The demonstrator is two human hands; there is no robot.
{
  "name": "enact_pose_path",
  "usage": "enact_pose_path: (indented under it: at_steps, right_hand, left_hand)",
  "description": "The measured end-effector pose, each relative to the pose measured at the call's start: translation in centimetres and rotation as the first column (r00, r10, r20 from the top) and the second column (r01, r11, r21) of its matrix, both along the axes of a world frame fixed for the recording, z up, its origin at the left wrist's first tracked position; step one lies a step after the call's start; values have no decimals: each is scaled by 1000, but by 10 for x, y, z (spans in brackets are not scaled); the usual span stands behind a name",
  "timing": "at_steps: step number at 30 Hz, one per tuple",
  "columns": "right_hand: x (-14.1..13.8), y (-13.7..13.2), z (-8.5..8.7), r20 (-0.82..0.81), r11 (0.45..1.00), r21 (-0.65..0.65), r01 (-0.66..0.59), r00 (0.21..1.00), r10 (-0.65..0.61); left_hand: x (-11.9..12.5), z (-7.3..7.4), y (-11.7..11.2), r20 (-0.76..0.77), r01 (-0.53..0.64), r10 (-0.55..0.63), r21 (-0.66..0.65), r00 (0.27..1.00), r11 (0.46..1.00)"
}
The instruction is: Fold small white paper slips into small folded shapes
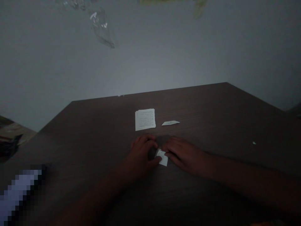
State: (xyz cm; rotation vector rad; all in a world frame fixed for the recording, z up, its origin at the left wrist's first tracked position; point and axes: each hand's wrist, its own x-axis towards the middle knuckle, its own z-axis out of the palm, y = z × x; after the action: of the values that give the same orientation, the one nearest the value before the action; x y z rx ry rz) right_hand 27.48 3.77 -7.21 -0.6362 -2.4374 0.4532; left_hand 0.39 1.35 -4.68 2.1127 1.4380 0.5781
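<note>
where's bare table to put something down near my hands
Bare table left of the left hand, and a patch between the right hand and the tiny scrap. Crowded at centre: small paper between both hands, paper stack and folded strip just beyond.

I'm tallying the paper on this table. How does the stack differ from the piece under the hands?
The stack is bigger and squarish; the piece is smaller and looks folded. The stack lies untouched, farther off; the left hand and right hand touch and partly cover the piece. Both are white paper on the table.
</note>
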Motion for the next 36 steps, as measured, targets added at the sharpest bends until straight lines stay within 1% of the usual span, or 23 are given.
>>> enact_pose_path:
  at_steps: [3, 9, 12, 15, 17, 19, 22, 24, 26, 31, 34, 36]
  right_hand:
    - [0, 0, 3, -36, 999, 40, 2, 999, -1]
    - [2, 3, 4, -60, 985, 169, 17, 998, -7]
    - [2, 3, 5, -76, 983, 182, 15, 997, -2]
    - [1, 2, 7, -109, 993, 117, 25, 994, -12]
    - [0, 3, 7, -135, 998, 50, 34, 990, -27]
    - [1, 5, 6, -147, 999, -41, 9, 989, -15]
    - [2, 9, 4, -170, 978, -202, -50, 985, 16]
    - [3, 10, 5, -198, 957, -286, -53, 980, -4]
    - [3, 10, 7, -223, 939, -342, -42, 974, -38]
    - [3, 7, 15, -248, 902, -433, 10, 960, -130]
    - [2, 6, 18, -259, 878, -479, 20, 952, -163]
    - [1, 6, 19, -267, 865, -502, 17, 948, -174]
  left_hand:
    - [0, 4, 1, 52, -13, 14, -19, 999, 1000]
    - [0, 18, 0, 105, -43, 50, -68, 993, 997]
    - [2, 23, -2, 141, -28, 41, -92, 989, 995]
    - [3, 23, -3, 177, 5, 15, -111, 984, 994]
    - [3, 20, -2, 181, 26, -9, -90, 983, 996]
    - [1, 16, -1, 172, 43, -33, -55, 985, 998]
    - [-3, 9, 1, 182, 76, -71, -20, 981, 997]
    - [-5, 7, 2, 195, 87, -85, -4, 977, 996]
    - [-7, 6, 3, 199, 85, -82, -3, 976, 996]
    - [-9, 14, 3, 208, 22, -19, -12, 978, 1000]
    - [-6, 22, 4, 232, 41, -31, -34, 972, 999]
    - [-3, 27, 3, 264, 23, -6, -59, 965, 998]
